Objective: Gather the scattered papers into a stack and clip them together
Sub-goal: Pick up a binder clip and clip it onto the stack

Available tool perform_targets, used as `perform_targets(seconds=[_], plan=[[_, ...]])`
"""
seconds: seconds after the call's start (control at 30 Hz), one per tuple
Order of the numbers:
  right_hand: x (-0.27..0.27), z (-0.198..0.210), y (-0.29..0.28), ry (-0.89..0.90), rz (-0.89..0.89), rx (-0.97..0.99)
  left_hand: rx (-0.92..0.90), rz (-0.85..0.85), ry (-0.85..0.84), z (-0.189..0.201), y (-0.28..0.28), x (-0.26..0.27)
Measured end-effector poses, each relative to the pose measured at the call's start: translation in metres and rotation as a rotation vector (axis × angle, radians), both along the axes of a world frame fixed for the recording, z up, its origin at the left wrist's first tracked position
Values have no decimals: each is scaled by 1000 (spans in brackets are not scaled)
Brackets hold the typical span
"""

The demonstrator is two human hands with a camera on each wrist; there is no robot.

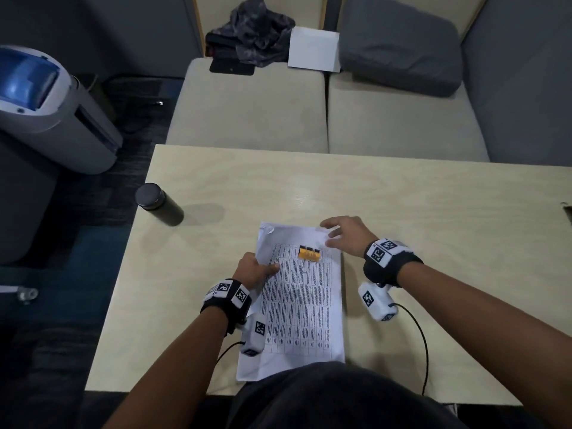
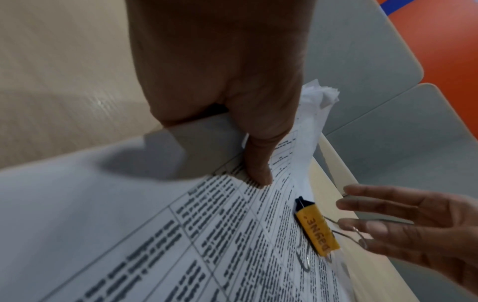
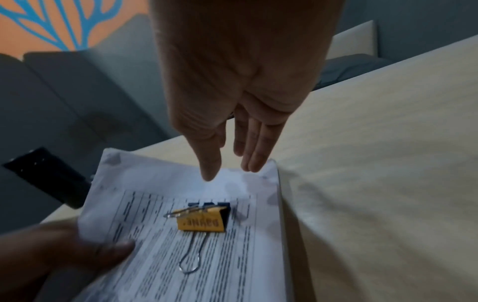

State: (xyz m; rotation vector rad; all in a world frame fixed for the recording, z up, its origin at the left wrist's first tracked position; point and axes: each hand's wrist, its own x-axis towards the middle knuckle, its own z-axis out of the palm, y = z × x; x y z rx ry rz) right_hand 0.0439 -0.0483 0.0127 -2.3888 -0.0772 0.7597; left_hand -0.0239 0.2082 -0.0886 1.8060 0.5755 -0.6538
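A stack of printed papers (image 1: pixel 297 301) lies lengthwise on the pale wooden table (image 1: pixel 433 212), its near end at the table's front edge. A yellow and black binder clip (image 1: pixel 309 253) lies loose on the top sheet near the far end, one wire handle flat on the page (image 3: pixel 191 255). My left hand (image 1: pixel 257 270) grips the stack's left edge, thumb (image 2: pixel 258 169) pressed on the top sheet. My right hand (image 1: pixel 343 233) hovers at the far right corner with fingers (image 3: pixel 254 155) straight, holding nothing. The clip (image 2: pixel 316 228) shows beside the right hand in the left wrist view.
A dark cylindrical bottle (image 1: pixel 158 204) stands at the table's left edge. Beyond the table is a beige sofa (image 1: pixel 309 113) with a grey cushion (image 1: pixel 399 48), a white sheet (image 1: pixel 313 49) and dark cloth (image 1: pixel 253 29). A grey and blue machine (image 1: pixel 46 103) stands at the left.
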Motion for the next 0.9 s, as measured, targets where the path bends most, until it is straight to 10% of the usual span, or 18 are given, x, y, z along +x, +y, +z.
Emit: perform_targets(seconds=[0.4,0.9], plan=[[-45,-40,20,-193,487,-153,-35,-52,61,4,2,5],[-21,-44,22,288,-124,260,-57,-73,83,-5,6,5]])
